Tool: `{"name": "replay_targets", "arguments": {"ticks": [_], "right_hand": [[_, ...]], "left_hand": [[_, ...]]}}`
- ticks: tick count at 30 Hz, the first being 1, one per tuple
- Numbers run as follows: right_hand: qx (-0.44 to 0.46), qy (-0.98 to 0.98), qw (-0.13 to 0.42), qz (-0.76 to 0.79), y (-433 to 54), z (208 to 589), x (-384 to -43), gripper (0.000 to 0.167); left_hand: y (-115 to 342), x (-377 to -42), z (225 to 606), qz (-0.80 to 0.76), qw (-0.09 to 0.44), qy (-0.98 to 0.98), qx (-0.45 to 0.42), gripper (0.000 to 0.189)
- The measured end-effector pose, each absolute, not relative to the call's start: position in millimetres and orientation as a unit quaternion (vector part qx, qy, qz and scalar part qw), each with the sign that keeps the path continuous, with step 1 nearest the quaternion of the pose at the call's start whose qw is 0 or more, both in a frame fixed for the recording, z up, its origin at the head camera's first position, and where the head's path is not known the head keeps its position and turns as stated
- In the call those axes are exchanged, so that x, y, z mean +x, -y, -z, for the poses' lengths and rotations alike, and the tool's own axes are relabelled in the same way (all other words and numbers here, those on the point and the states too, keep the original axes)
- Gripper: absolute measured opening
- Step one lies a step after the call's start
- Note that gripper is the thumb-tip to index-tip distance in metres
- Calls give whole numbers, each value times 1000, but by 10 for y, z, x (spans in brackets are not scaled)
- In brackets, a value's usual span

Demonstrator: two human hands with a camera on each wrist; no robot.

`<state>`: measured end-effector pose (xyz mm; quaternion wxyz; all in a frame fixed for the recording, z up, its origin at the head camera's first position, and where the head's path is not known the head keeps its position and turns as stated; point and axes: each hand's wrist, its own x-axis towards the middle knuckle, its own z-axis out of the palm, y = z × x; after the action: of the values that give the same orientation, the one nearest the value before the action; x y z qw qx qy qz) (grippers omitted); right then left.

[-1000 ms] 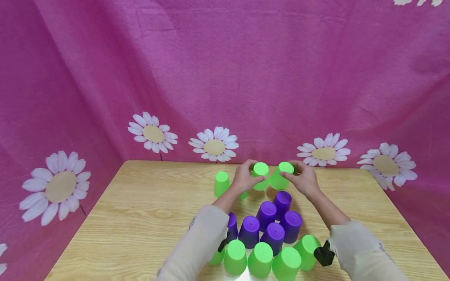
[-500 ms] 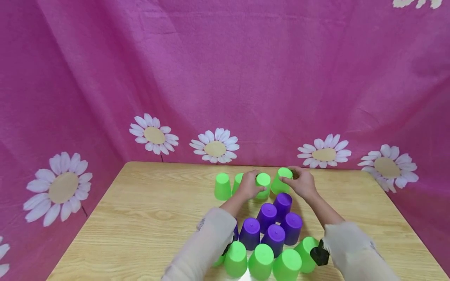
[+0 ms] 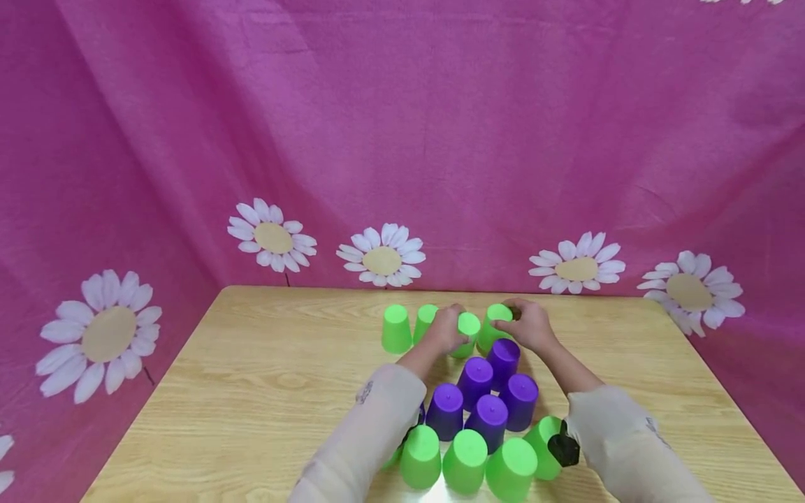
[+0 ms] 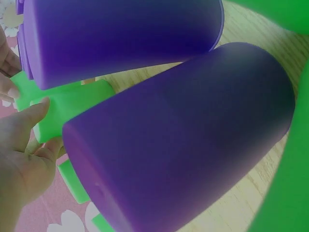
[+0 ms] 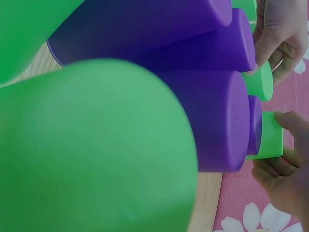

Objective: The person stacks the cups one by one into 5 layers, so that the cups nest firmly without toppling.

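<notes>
At the far side of the table, my left hand (image 3: 444, 331) grips an upside-down green cup (image 3: 467, 337) between thumb and fingers. To its right, my right hand (image 3: 532, 325) holds another upside-down green cup (image 3: 493, 330) by its right side. The two held cups stand close together. Left of them in the same row are a green cup (image 3: 396, 330) and one partly hidden by the left hand (image 3: 424, 321). In the left wrist view, the thumb presses the green cup's (image 4: 72, 106) side. In the right wrist view, fingers and thumb clasp the other cup (image 5: 271, 134).
Nearer the body stand several upside-down purple cups (image 3: 476, 381) in rows. In front of them is a row of green cups (image 3: 465, 461), its left end hidden by the sleeve. All are on a wooden table (image 3: 270, 391) before a pink daisy-patterned cloth (image 3: 402, 140).
Both hands have come down with their green cups. The right cup has shifted left, closer to the left one, and its tilt has lessened. The purple cups stay put.
</notes>
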<state>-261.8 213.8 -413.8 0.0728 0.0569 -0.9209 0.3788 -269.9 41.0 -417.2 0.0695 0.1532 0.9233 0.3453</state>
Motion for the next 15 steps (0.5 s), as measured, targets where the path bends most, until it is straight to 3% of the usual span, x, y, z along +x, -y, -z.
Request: {"name": "replay_targets", "arguments": {"ticks": [15], "right_hand": [[69, 932, 37, -354, -2047, 4141, -2598, 43]], "left_hand": [[-493, -2745, 4134, -291, 62, -946, 131, 57]]}}
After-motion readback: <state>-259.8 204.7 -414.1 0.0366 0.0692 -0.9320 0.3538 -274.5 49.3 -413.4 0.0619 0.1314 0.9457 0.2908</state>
